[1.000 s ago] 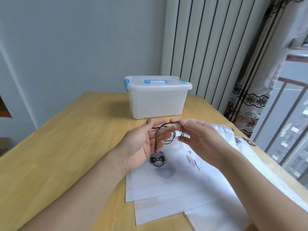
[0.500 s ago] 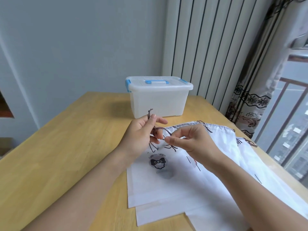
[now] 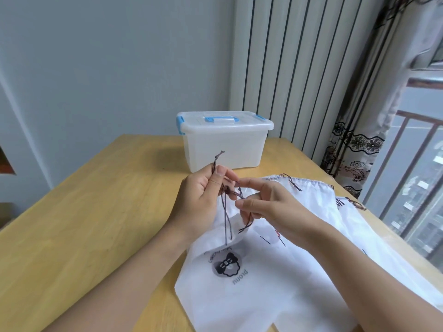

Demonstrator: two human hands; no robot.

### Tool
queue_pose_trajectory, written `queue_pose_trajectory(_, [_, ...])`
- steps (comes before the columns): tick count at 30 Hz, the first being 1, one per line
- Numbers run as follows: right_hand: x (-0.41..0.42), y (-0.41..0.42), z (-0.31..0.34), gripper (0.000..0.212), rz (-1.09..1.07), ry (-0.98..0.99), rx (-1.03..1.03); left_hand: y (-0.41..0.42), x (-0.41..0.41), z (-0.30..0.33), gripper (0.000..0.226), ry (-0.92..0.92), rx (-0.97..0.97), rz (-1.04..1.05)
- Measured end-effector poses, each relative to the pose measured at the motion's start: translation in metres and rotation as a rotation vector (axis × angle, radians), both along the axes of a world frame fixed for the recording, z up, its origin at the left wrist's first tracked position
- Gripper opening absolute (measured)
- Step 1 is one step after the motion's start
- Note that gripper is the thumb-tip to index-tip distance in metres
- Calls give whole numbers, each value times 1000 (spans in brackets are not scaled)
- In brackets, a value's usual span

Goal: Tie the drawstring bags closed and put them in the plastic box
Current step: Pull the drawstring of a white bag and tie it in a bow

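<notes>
Where the wooden table [image 3: 79, 226] meets the wall, a translucent plastic storage box [image 3: 224, 142] is seen with its lid closed, blue latches at the ends and a blue-ended handle on top; through its cloudy walls nothing can be made out inside. Nearer the camera, thin white drawstring bags [image 3: 282, 271] of smooth, slightly crinkled fabric are spread flat and overlapped on the table, none of them in the box. The top bag is printed with a round grey emblem bearing a black bow [image 3: 227, 267] and small lettering; whether anything is inside the bags cannot be told. A dark brown braided cord [image 3: 226, 216] from this bag is held raised between both hands above the fabric. One frayed end is pinched between the thumb and curled fingers of the left hand [image 3: 203, 200], and it sticks up above them. A loop of the same cord is pinched by the thumb and forefinger of the right hand [image 3: 268, 207], while two strands hang down to the bag. Further knotted cord ends [image 3: 293, 184] are seen along the gathered edge of another bag behind the right hand.
</notes>
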State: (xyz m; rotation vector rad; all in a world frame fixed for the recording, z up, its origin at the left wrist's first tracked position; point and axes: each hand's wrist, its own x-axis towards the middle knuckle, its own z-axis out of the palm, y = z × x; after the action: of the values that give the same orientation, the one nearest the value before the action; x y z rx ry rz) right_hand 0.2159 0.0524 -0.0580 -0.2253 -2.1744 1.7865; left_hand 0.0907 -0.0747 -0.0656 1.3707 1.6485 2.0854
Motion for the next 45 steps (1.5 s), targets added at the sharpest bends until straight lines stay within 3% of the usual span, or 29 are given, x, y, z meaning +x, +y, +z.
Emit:
queue_pose_trajectory(4, [-4, -5, 5, 44, 91, -31, -155, 1, 5, 0, 36, -15, 4, -55])
queue_pose_trajectory(10, [-9, -2, -2, 30, -35, 48, -396, 3, 5, -2, 40, 6, 16, -46])
queue_pose_trajectory(12, [-12, 0, -2, 25, -131, 170, -599, 2, 8, 5, 41, -156, 63, -91])
queue_pose_trajectory(16, [-5, 23, 11, 29, -170, 420, -1090, -5, -9, 17, 41, -809, 155, -208])
queue_pose_trajectory(17, [-1, 31, 13, 33, -196, 418, -1124, -7, -15, 18, 42, -910, 151, -186])
queue_pose_trajectory(18, [3, 40, 15, 35, -254, 355, -1049, -9, -22, 17, 43, -929, 109, -113])
queue_pose_trajectory(20, [10, 51, 18, 31, -405, 155, -573, -12, -35, 13, 44, -722, -48, 112])
queue_pose_trajectory(23, [17, 49, 17, 22, -381, -19, 175, -16, -47, 5, 39, -88, -308, 345])
queue_pose_trajectory(26, [17, 38, 10, 18, -181, -95, 742, -23, -41, 6, 24, 447, -531, 308])
queue_pose_trajectory(28, [13, 37, 3, 27, -195, -141, 1034, -27, -33, 10, 34, 694, -718, 306])
queue_pose_trajectory(30, [11, 37, 1, 29, -247, -126, 1118, -27, -29, 14, 36, 852, -819, 344])
queue_pose_trajectory(33, [10, 38, 0, 22, -272, -95, 1158, -26, -28, 11, 30, 816, -797, 292])
queue_pose_trajectory(36, [9, 40, -2, 16, -214, -59, 1103, -23, -24, 7, 31, 442, -585, 45])
queue_pose_trajectory(40, [4, 36, -8, 14, -91, 13, 992, -20, -8, 15, 30, 120, -347, -246])
queue_pose_trajectory(42, [0, 34, -12, 15, -86, 12, 998, -21, -3, 16, 28, 31, -354, -360])
queue_pose_trajectory(45, [2, 32, -11, 18, -42, 5, 956, -17, -5, 7, 28, 31, -424, -325])
